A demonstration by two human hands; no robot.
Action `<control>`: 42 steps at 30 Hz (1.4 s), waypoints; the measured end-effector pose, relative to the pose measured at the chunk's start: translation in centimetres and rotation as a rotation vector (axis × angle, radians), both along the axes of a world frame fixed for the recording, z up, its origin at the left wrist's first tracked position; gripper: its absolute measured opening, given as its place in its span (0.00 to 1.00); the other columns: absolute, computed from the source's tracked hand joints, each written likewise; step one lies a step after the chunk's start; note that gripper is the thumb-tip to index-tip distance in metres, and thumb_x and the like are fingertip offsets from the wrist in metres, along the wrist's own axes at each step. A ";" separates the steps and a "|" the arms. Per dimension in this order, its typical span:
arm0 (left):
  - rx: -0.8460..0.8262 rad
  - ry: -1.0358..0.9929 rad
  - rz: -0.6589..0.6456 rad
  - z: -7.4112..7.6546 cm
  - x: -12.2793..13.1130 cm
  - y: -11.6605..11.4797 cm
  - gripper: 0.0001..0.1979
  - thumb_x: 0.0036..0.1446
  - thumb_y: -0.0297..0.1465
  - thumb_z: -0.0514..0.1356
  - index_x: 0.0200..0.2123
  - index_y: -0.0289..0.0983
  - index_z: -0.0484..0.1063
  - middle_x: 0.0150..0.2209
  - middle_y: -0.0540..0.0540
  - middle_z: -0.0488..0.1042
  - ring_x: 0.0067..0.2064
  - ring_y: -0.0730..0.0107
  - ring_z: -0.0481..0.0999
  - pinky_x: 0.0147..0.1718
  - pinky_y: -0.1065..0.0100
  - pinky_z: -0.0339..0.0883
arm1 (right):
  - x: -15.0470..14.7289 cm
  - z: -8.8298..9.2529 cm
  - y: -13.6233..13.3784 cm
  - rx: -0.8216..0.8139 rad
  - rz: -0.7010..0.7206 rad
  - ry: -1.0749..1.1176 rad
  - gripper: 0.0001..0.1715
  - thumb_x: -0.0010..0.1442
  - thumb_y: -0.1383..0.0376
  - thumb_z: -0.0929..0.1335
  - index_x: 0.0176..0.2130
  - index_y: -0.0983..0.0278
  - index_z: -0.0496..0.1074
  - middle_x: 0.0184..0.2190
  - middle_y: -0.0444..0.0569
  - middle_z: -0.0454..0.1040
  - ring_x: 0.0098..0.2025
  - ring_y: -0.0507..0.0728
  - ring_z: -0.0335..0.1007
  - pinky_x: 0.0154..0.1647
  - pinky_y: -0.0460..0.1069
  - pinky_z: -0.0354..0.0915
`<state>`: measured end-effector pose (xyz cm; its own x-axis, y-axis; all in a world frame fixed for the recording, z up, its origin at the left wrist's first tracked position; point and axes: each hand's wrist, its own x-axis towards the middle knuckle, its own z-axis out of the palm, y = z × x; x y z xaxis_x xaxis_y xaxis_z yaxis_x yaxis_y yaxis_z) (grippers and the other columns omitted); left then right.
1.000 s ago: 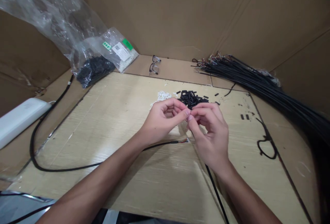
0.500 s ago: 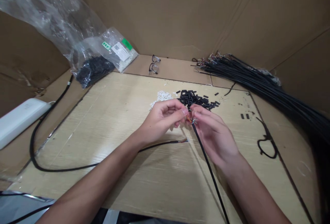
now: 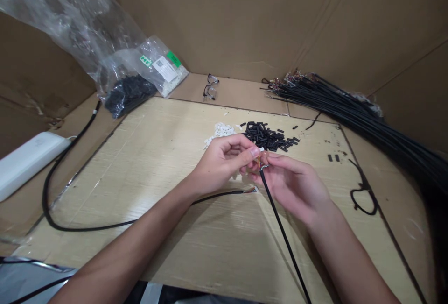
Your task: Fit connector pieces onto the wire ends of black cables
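Observation:
My left hand (image 3: 224, 161) is closed, thumb and fingertip pinching a small white connector (image 3: 262, 149). Thin coloured wires, orange among them, run between it and the stripped end of a black cable (image 3: 280, 220). My right hand (image 3: 297, 180) is closed in a pinch on those wires at the cable's end, its other fingers loosely curled behind. The cable slants down to the bottom edge. Below my hands, a second black cable (image 3: 224, 195) lies on the table, its coloured wires ending in a white connector (image 3: 256, 189).
Beyond my hands lie a pile of black sleeves (image 3: 266, 136) and small white connectors (image 3: 224, 130). A bundle of black cables (image 3: 350, 103) rests at right. Plastic bags (image 3: 129, 91), glasses (image 3: 210, 91) and a white box-shaped device (image 3: 31, 164) sit around the board (image 3: 168, 145).
The white connector now shows above my left thumb. My right hand has shifted slightly right and down, its fingers turned so the wires are more visible.

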<state>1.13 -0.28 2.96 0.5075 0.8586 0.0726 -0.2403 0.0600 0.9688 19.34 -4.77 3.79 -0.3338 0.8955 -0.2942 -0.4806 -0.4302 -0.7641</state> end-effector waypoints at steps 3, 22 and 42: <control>0.001 -0.008 0.009 0.0 0.1 -0.1 0.20 0.61 0.46 0.77 0.34 0.36 0.80 0.29 0.48 0.80 0.28 0.74 0.75 0.30 0.70 0.73 | 0.1 -0.2 0.0 -0.049 0.020 0.013 0.06 0.59 0.61 0.77 0.37 0.61 0.86 0.38 0.52 0.85 0.44 0.62 0.81 0.50 0.57 0.77; -0.027 -0.034 0.007 -0.5 0.4 -0.1 0.14 0.64 0.40 0.75 0.35 0.36 0.83 0.29 0.48 0.80 0.29 0.75 0.74 0.30 0.71 0.72 | 0.5 -1.2 0.1 -0.069 0.003 0.037 0.07 0.55 0.63 0.82 0.35 0.60 0.87 0.39 0.50 0.85 0.46 0.61 0.80 0.50 0.56 0.77; 0.032 0.030 0.171 -1.3 0.8 0.1 0.11 0.64 0.37 0.74 0.36 0.36 0.80 0.26 0.51 0.75 0.28 0.75 0.73 0.29 0.73 0.72 | -0.6 -2.3 0.0 0.307 -0.384 -0.426 0.05 0.60 0.60 0.80 0.32 0.56 0.88 0.48 0.48 0.69 0.49 0.59 0.67 0.52 0.55 0.63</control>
